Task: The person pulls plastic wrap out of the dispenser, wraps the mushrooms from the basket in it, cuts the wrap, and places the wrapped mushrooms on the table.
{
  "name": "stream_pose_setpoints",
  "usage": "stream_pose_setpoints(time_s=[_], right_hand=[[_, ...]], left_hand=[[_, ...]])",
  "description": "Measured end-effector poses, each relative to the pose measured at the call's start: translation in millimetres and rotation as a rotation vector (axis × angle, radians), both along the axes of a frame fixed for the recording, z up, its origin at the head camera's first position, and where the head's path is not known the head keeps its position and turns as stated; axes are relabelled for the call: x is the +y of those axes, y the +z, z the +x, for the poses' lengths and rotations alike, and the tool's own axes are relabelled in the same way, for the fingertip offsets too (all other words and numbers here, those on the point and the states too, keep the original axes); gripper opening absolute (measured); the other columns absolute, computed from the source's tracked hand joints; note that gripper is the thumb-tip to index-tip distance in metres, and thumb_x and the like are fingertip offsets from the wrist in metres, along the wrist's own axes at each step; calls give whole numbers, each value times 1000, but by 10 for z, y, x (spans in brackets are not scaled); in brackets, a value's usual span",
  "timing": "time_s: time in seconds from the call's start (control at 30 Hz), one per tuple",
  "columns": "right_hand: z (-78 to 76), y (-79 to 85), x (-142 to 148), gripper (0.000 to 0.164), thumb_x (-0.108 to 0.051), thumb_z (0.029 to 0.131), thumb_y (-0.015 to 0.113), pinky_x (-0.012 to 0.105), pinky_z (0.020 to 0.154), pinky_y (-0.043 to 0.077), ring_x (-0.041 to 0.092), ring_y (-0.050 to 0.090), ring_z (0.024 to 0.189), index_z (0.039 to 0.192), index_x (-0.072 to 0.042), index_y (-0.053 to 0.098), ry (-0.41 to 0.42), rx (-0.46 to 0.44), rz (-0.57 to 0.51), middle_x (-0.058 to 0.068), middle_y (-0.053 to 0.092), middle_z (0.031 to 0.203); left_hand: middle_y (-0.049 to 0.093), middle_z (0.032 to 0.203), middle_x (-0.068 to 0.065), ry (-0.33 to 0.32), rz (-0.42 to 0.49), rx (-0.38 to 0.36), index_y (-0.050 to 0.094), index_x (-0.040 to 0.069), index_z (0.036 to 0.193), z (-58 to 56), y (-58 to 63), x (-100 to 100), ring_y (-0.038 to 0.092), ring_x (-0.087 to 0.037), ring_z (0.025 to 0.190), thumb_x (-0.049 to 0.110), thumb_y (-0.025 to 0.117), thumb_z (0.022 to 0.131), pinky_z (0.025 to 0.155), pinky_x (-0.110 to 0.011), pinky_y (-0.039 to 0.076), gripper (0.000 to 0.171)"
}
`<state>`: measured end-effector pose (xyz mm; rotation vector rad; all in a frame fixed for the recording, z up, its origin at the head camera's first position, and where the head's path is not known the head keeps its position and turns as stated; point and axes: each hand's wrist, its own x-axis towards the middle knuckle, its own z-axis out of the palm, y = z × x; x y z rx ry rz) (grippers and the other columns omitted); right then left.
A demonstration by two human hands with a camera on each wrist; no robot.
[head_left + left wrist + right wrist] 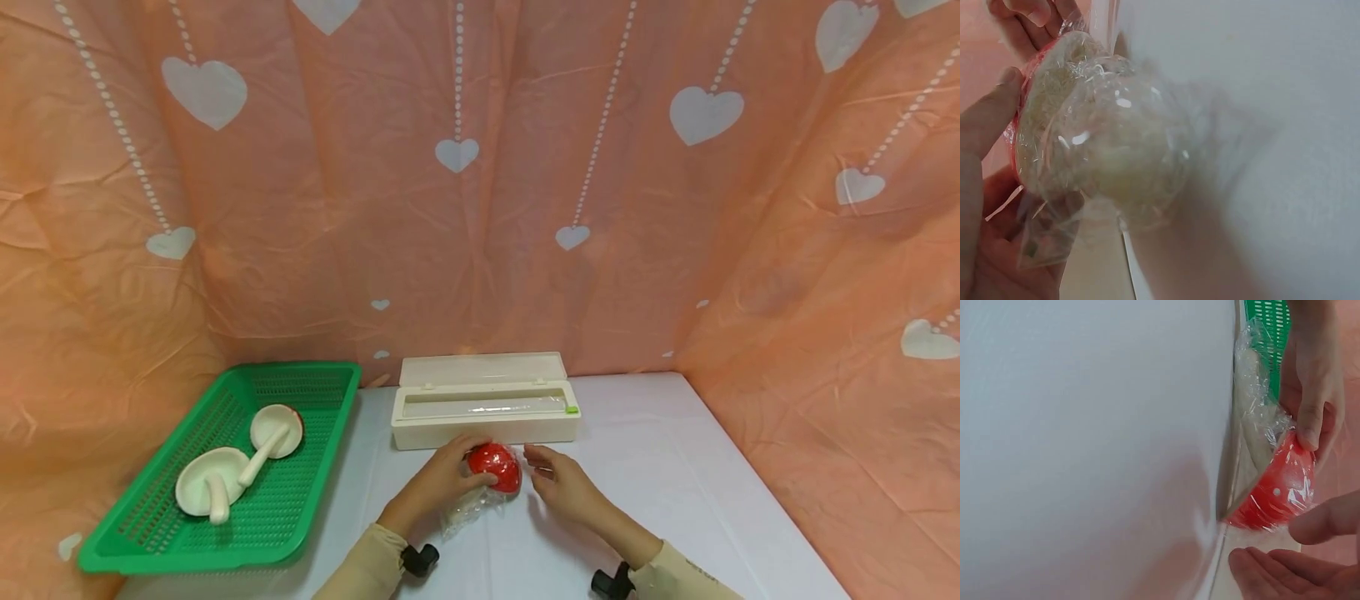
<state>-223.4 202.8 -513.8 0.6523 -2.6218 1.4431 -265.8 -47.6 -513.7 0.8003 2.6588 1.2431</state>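
Note:
My left hand [447,472] grips a toy mushroom [495,467] by its red cap, thumb on the near side. Clear plastic film covers the mushroom; its pale stem shows through the film in the left wrist view, with a loose film end trailing. White dots mark the cap in the right wrist view. Just right of the cap is my right hand [566,487], fingers loosely bent and holding nothing. In the right wrist view its thumb [1325,522] is close to the wrapped cap; whether it touches cannot be told.
Behind the hands stands a cream cling-film box [483,429], lid raised, with a film roll inside. On the left, a green basket [330,500] holds two mushrooms [217,487], stems up. A white cloth covers the table [675,467]; an orange heart-patterned curtain [525,308] surrounds it.

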Motion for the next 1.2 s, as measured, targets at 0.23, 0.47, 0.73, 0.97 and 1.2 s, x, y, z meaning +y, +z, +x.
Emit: stream_pose_setpoints(time_s=[0.23,0.47,0.73,0.97,1.2], right_hand=[[-38,-1,-38,38,6,98,67,49,97,59,44,69,115,134,16,61,-14,-95,-41,29,69,126],[-93,24,-32,43,-5,101,68,57,102,56,49,65,122,139,13,59,-85,-161,-81,31,64,131],[-92,36,-121,53,-32,105,70,55,96,59,39,70,114,142,5,60,-45,-194,-1,24,68,133],[-131,98,-205,63,-37,96,81,46,84,60,29,70,104,143,-2,59,-54,-185,79,18,69,128],[-143,84,-224,67,-27,89,89,46,86,60,29,70,103,143,-2,59,4,-170,127,16,71,119]], left_hand=[[64,141,-13,-14,1,48,62,5,145,-15,-44,10,60,-35,133,29,87,92,112,-56,49,63],[64,142,-12,-7,-2,40,62,5,146,-24,-47,12,60,-35,134,31,87,92,113,-55,49,65],[58,150,-15,-53,51,66,57,4,150,-16,-46,-1,59,-37,136,30,85,94,113,-56,48,68],[61,141,-16,-18,66,25,60,4,145,128,50,-175,66,-33,121,23,64,110,102,-51,57,40],[70,109,-14,-31,-19,4,61,-3,123,317,140,-495,69,-29,95,7,63,106,82,-40,57,20]])
